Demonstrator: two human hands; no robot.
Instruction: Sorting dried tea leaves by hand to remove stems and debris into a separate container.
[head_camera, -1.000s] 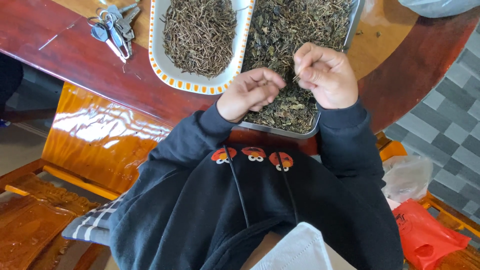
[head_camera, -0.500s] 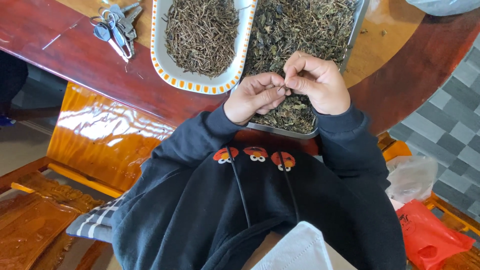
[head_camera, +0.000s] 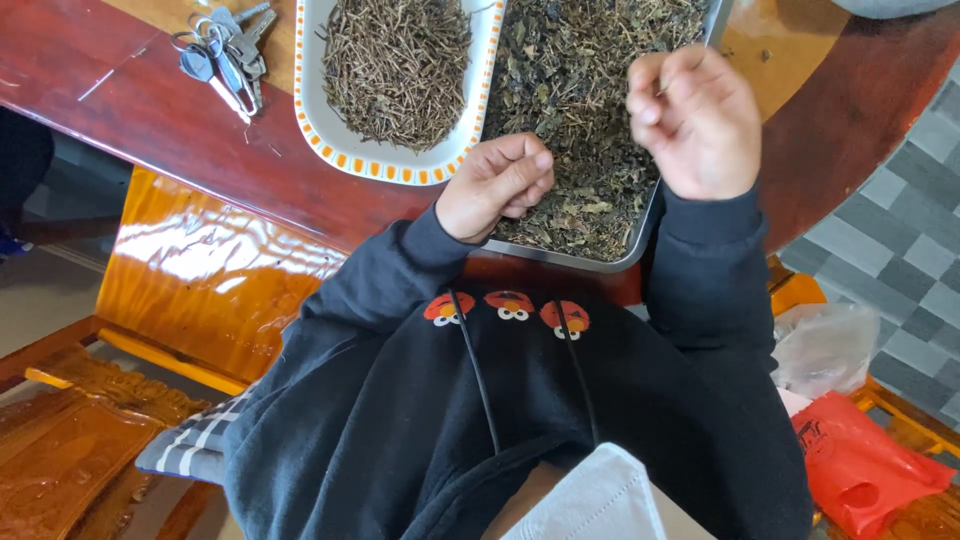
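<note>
The left hand (head_camera: 497, 183) is resting half-curled on the near rim of the metal tray (head_camera: 628, 252) of dried leaves (head_camera: 590, 110), while the right hand (head_camera: 697, 120), blurred, is pinching a thin stem above it, beside the white dish (head_camera: 318, 128) of stems (head_camera: 398, 68) and keys (head_camera: 225, 52) on the desk (head_camera: 150, 130).

A single camera, worn on the head, looks steeply down the person's own chest to the near edge of the worktop (head_camera: 150, 110). It sits close: the dark sweater (head_camera: 520, 420) fills the lower half, and both trays are cut off at the far edge. The floor shows at the left and right. No second view shares the scene.
</note>
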